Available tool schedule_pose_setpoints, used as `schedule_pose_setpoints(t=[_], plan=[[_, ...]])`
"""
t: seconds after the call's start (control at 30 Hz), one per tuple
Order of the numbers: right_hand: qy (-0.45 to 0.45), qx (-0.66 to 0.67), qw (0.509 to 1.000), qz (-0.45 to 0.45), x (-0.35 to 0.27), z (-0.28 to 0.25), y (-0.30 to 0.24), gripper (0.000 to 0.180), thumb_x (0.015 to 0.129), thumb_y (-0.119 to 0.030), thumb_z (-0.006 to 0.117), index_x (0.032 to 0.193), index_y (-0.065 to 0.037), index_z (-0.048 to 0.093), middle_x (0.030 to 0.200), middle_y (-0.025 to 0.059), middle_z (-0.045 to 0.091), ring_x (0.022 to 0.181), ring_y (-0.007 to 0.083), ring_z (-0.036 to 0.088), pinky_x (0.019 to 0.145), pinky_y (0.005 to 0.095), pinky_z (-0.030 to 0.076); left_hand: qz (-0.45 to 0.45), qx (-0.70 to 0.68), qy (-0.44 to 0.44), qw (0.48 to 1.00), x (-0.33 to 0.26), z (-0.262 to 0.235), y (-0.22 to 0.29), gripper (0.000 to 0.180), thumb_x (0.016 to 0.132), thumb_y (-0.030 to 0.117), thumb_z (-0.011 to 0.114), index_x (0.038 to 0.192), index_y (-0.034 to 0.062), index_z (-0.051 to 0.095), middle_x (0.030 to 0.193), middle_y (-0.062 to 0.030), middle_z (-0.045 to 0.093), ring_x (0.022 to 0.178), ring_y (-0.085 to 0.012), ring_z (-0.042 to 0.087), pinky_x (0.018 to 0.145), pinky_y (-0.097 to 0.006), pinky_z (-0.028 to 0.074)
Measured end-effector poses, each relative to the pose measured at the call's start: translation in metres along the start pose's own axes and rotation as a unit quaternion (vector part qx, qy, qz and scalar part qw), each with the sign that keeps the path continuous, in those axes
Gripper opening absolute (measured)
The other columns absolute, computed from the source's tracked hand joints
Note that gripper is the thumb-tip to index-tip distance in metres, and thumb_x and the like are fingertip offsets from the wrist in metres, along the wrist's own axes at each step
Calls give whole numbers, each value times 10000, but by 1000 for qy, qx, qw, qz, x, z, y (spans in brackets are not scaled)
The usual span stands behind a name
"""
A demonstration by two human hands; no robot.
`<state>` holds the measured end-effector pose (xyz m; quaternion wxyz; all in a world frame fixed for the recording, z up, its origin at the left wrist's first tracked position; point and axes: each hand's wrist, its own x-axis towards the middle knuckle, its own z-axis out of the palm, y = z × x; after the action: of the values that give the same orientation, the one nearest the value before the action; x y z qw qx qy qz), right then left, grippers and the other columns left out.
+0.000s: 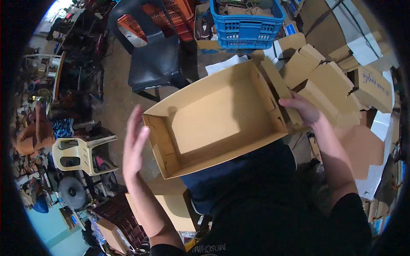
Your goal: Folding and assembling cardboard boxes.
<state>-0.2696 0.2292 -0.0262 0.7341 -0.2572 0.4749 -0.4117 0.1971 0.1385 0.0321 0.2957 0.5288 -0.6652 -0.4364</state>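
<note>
A shallow brown cardboard box (218, 115), open at the top, lies tilted across my lap. Its inside holds nothing but a shadow on the right half. At its left end my left hand (134, 143) stands upright, fingers stretched and thumb raised, close beside the end wall; whether the palm touches it I cannot tell. My right hand (304, 109) has its thumb over a flap (277, 87) that sticks out from the box's right end, with the fingers mostly hidden behind it.
Folded cardboard pieces (329, 87) are heaped on the right. A black plastic chair (154, 62) stands ahead on the left, near a blue crate (247, 27) and an orange crate (177, 15). Farther left are a cream chair (85, 155) and clutter; another cardboard box (175, 211) sits by my left forearm.
</note>
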Motion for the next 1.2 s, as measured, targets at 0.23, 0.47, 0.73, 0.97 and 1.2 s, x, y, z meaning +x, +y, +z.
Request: schedule_pose_setpoints(t=[0.23, 0.47, 0.73, 0.97, 1.2], plan=[[192, -3, 981, -6, -6, -68, 18, 544, 1053, -460, 588, 1437, -74, 588, 1434, 96, 606, 1287, 201, 620, 994, 388, 587, -34, -37, 24, 998, -14, 18, -25, 601, 1009, 122, 712, 1564, 93, 481, 1510, -105, 555, 1323, -227, 592, 1095, -347, 480], [374, -550, 665, -340, -33, -25, -43, 597, 1003, -314, 736, 1490, -31, 538, 1414, 139, 647, 1312, 240, 597, 1154, 372, 419, -22, 87, 17, 996, -29, 16, -17, 446, 997, 63, 672, 1435, 29, 596, 1380, -80, 626, 1318, -188, 563, 1139, -333, 414], [124, -338, 914, -186, 33, 42, -41, 753, 1001, -337, 747, 1601, -56, 389, 1339, 149, 665, 1244, 217, 609, 1064, 342, 468, 12, 96, 83, 992, -25, 44, 0, 430, 967, 75, 709, 1391, 58, 637, 1343, -128, 630, 1289, -269, 597, 1096, -376, 465], [118, -276, 950, -82, 55, 27, -39, 650, 1010, -267, 724, 1565, -52, 464, 1239, 63, 656, 1222, 162, 595, 1043, 303, 466, 8, 93, 63, 994, -29, 43, -4, 411, 971, 49, 689, 1379, 54, 636, 1348, -116, 628, 1309, -249, 584, 1139, -371, 426], [87, -248, 957, -121, 62, 18, -35, 478, 1073, -230, 621, 1507, -45, 544, 1308, 69, 662, 1239, 152, 597, 1087, 307, 453, 21, 93, 76, 993, -29, 43, -8, 400, 964, 46, 694, 1361, 85, 662, 1332, -131, 637, 1239, -297, 632, 1068, -398, 491]])
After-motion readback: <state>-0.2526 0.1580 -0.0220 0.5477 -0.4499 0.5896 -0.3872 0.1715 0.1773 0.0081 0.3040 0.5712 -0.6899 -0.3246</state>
